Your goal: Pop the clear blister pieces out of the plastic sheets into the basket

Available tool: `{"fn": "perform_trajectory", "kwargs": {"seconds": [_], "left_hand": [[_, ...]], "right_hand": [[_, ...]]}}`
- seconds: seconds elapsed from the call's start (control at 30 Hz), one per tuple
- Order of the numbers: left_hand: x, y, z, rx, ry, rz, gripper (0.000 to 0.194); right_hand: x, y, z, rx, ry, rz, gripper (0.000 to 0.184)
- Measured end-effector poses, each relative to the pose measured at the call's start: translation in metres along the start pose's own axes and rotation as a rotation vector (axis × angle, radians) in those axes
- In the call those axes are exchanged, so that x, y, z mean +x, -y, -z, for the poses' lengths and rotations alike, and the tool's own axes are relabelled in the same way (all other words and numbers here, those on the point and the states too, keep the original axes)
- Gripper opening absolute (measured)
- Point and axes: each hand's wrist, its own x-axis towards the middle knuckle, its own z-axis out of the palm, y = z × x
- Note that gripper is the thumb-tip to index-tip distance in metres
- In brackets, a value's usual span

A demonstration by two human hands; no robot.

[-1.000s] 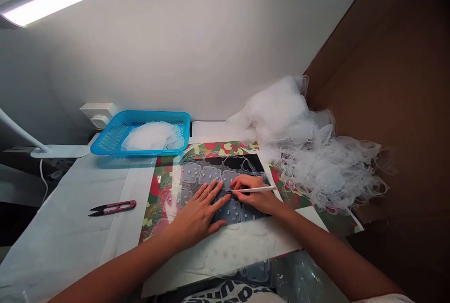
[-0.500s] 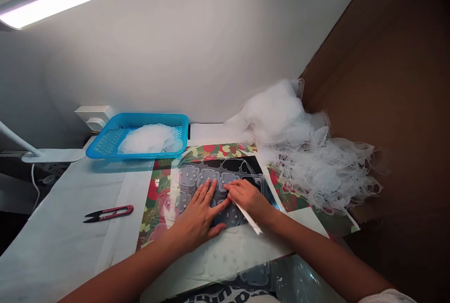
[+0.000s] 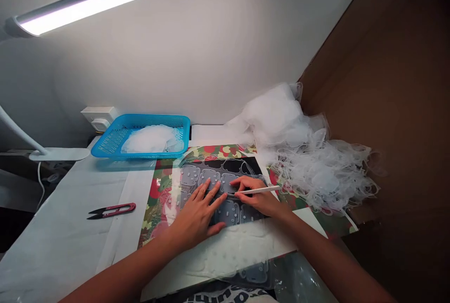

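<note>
My left hand (image 3: 201, 211) lies flat with fingers spread on a sheer, translucent sheet (image 3: 190, 175) marked with rounded outlines and small pale dots. Part of that sheet covers a black panel (image 3: 251, 164), against which its pattern shows clearly. My right hand (image 3: 258, 195) pinches a slim white pen-like tool (image 3: 260, 190). The tool slants low over the sheet, its tip close to my left index finger; whether the tip touches the sheet I cannot tell. Towards my body, the sheet continues over white paper (image 3: 225, 246) and hangs past the table edge.
A blue basket (image 3: 140, 155) holding white sheer pieces stands at the back left. Red-handled thread snips (image 3: 111, 210) lie on the left. Tangled sheer scraps (image 3: 323, 171) are heaped on the right beside a brown panel (image 3: 390, 106). A white lamp base (image 3: 59, 154) is at far left.
The white tool swung from pointing right to slanting towards my body, then back to pointing right. My right hand turned with it. My left hand stayed nearly in place on the sheet.
</note>
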Motion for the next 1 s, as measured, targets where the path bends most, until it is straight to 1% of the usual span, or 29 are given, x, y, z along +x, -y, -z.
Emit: {"fn": "perform_trajectory", "kwargs": {"seconds": [0.13,0.3,0.5,0.6,0.67,0.8,1.0], "left_hand": [[0.005,0.006,0.003,0.003,0.002,-0.024,0.062],[0.006,0.013,0.000,-0.047,-0.002,-0.083,0.060],[0.006,0.012,0.000,-0.089,0.026,-0.069,0.059],[0.006,0.012,-0.001,-0.078,0.045,-0.053,0.059],[0.005,0.012,-0.002,-0.072,0.046,-0.050,0.059],[0.005,0.011,-0.002,-0.077,0.026,-0.061,0.058],[0.005,0.011,-0.002,-0.062,0.031,-0.056,0.057]], "right_hand": [[0.002,-0.005,-0.008,-0.049,-0.001,0.067,0.020],[0.005,-0.011,-0.015,-0.147,0.017,0.144,0.016],[0.007,-0.008,-0.018,-0.240,0.005,0.157,0.016],[0.005,-0.008,-0.018,-0.253,0.051,0.164,0.017],[0.003,-0.010,-0.020,-0.270,0.057,0.172,0.016],[0.003,-0.015,-0.023,-0.400,0.009,0.297,0.013],[0.008,-0.016,-0.019,-0.444,0.088,0.392,0.018]]}}
